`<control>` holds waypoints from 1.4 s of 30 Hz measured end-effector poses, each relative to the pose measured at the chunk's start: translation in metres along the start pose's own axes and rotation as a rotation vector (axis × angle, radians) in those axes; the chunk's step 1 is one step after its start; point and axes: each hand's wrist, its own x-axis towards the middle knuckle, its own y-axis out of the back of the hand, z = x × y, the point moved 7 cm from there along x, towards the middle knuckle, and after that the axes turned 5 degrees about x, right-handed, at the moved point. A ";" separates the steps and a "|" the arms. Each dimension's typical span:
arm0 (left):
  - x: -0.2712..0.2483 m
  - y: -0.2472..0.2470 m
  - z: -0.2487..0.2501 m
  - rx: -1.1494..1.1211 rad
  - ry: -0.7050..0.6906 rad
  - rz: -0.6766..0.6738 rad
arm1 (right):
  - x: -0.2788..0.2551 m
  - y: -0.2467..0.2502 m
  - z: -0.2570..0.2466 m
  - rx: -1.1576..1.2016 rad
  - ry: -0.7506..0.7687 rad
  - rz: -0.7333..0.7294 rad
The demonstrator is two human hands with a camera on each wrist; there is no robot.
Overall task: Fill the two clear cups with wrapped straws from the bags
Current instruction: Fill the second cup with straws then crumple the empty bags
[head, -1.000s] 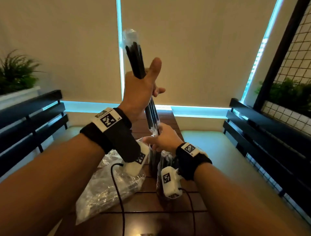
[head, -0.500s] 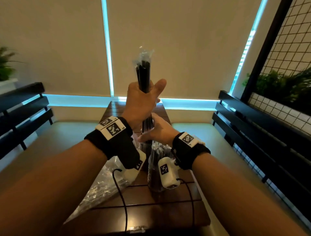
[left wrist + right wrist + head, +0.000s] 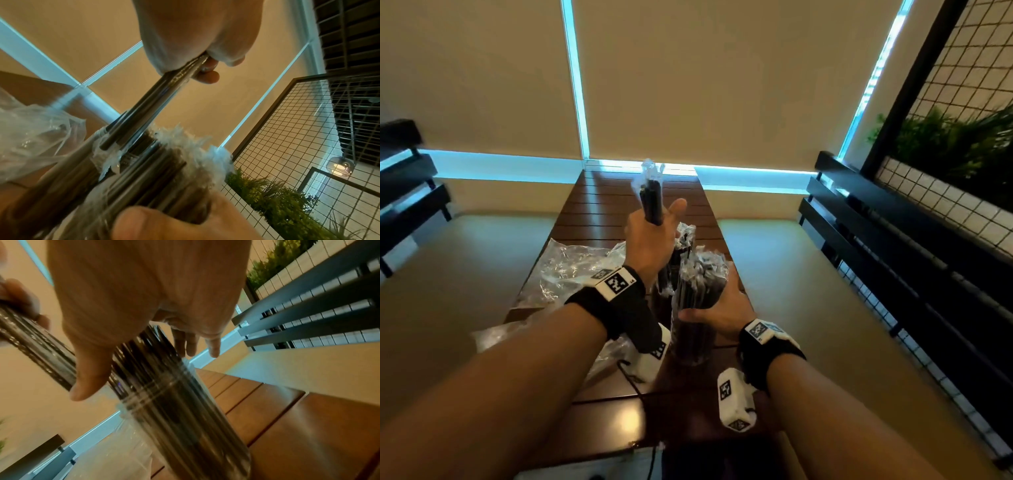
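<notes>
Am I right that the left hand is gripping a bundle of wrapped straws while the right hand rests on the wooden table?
Not quite: the head view shows the right hand on the straw-filled clear cup, not the table. The left hand does grip the straw bundle.

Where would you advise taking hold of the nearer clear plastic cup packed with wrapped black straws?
Grip the nearer clear plastic cup round its bare lower wall, from the right side: straws crowd its top, and the left hand works at its left.

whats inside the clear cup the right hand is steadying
The clear plastic cup on the wooden slatted table is packed with upright black wrapped straws, wrapper ends sticking above the rim. Its bottom is hidden by the straws.
</notes>
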 end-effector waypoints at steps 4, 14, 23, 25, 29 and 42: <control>-0.002 -0.014 -0.011 -0.069 0.038 -0.004 | 0.008 -0.019 0.007 0.089 0.040 0.080; -0.001 -0.023 -0.044 -0.153 0.145 0.016 | 0.018 -0.026 0.010 0.206 0.104 0.264; -0.028 -0.035 -0.097 0.163 0.019 -0.143 | 0.019 -0.025 0.007 0.185 0.148 0.167; -0.026 -0.037 -0.097 0.302 -0.039 -0.187 | 0.019 -0.024 0.011 0.209 0.144 0.163; -0.023 -0.026 -0.056 0.480 -0.151 -0.211 | 0.016 -0.024 0.012 0.221 0.141 0.137; -0.041 -0.057 -0.037 0.906 -0.375 -0.604 | 0.021 -0.027 0.015 0.193 0.155 0.122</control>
